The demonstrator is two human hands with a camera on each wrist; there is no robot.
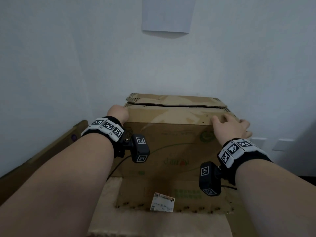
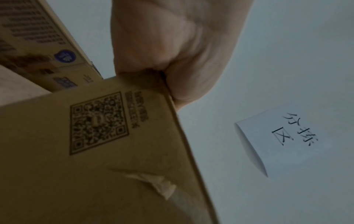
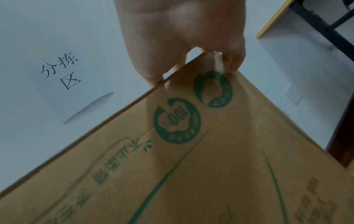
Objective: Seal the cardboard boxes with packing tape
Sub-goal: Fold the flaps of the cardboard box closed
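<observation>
The left hand [image 1: 118,113] was set against the top left corner of the upper cardboard box [image 1: 172,142], its fingers curled over the edge and gripping the corner, as the left wrist view showed most plainly. The right hand [image 1: 230,126] was laid over the top right corner of the same box; its fingers were bent down over the far side of the edge and the thumb was pressed on the near flap, so the corner was grasped rather than merely touched.

The box was stood on a lower box [image 1: 164,218], close against a pale wall [image 1: 68,57], under a white paper sign [image 1: 168,14]. A small shipping label [image 1: 162,201] was seen on the lower box's near top.

As to progress, little was judged to be done. The two top flaps were folded down, yet a dark open seam [image 1: 176,105] was left between them, running from left to right. No fresh tape was seen across that seam, and no tape roll or dispenser was visible in any view. A scrap of old tape [image 3: 216,60] was noticed at the right corner only. Positioning or steadying of the box was taken to be the step in hand; taping was all still to come.

The box's long axis was laid left to right, parallel to the wall. Its printed broad face was turned toward the person, and its flapped top was turned upward.
</observation>
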